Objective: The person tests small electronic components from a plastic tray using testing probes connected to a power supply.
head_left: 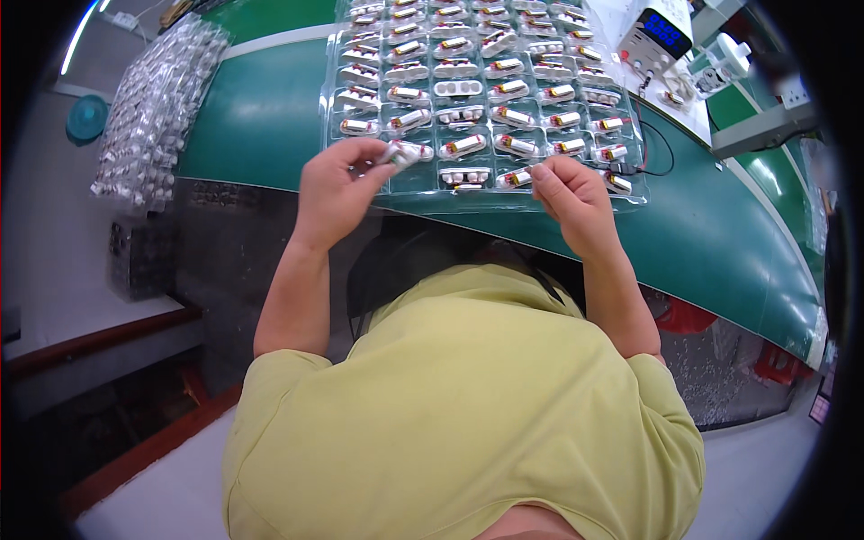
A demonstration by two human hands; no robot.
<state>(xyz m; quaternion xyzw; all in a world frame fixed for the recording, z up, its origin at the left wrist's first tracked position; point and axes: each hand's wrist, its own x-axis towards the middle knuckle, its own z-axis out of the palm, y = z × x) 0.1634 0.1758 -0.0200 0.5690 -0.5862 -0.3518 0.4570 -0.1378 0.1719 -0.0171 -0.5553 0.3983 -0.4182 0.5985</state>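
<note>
A clear plastic tray (540, 200) lies across the green table, its pockets filled with rows of small white oblong parts, many bearing a silver cell with reddish-yellow ends. Over the tray's front left corner, my left hand (340, 189) pinches one small white part (401, 155) between thumb and fingers. My right hand (579, 200) is closed in a pinch above the front row. Beside its fingertips lies another white part (515, 178) in a pocket. Whatever those right fingers may hold is too small or hidden to make out.
A white power supply (660, 36) with a blue display and dark leads stands behind the tray on the right. Stacked clear trays (157, 108) of white parts rise at the left, near a teal round object (86, 119). The green table's (720, 243) curved front edge runs before me.
</note>
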